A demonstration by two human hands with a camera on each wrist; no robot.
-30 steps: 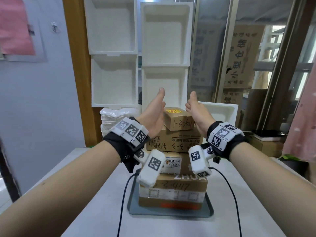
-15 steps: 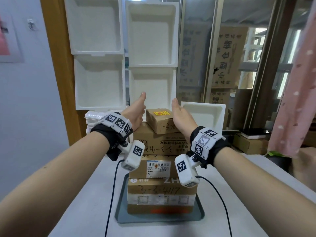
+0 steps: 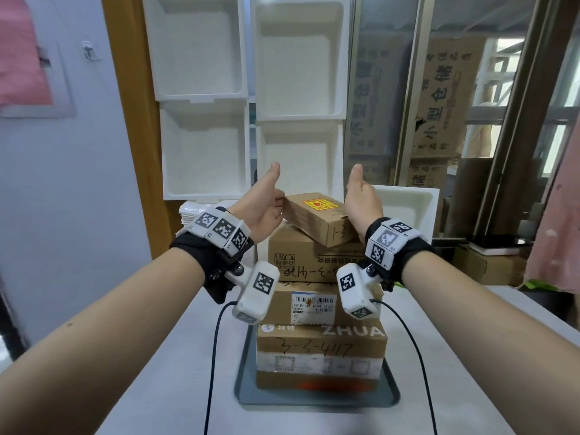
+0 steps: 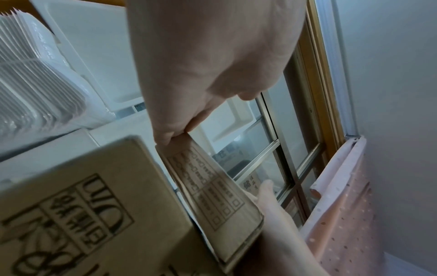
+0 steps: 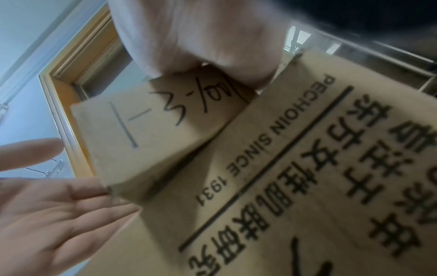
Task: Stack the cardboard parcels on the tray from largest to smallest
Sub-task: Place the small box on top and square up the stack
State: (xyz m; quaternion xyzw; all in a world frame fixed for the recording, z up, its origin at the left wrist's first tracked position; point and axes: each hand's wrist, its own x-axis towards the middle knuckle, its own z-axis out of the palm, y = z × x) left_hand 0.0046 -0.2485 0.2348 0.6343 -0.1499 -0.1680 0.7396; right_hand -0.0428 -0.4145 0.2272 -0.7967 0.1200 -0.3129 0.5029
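Note:
Four cardboard parcels stand stacked on a grey tray [image 3: 390,400]. From the bottom they are the largest parcel [image 3: 320,350], a labelled parcel [image 3: 314,304], a printed parcel [image 3: 298,262] and the smallest parcel [image 3: 317,215], which has a yellow sticker. The smallest lies askew, one corner toward me. My left hand [image 3: 270,202] is thumb up, its straight fingers touching that parcel's left edge [image 4: 212,196]. My right hand [image 3: 361,199], also thumb up, has its palm against the right side [image 5: 153,130]; its fingers are hidden behind the parcel.
White foam trays [image 3: 298,64] lean upright against the wall right behind the stack. A pile of white plastic sheets [image 3: 194,211] sits back left, another foam tray [image 3: 408,205] back right. A low box [image 3: 489,265] and pink cloth [image 3: 558,230] stand at the right. Cables hang from both wrists.
The smallest parcel has turned between my hands, so a corner now points toward me. Both hands stay at its sides, slightly wider apart. My head view shifted left, then back.

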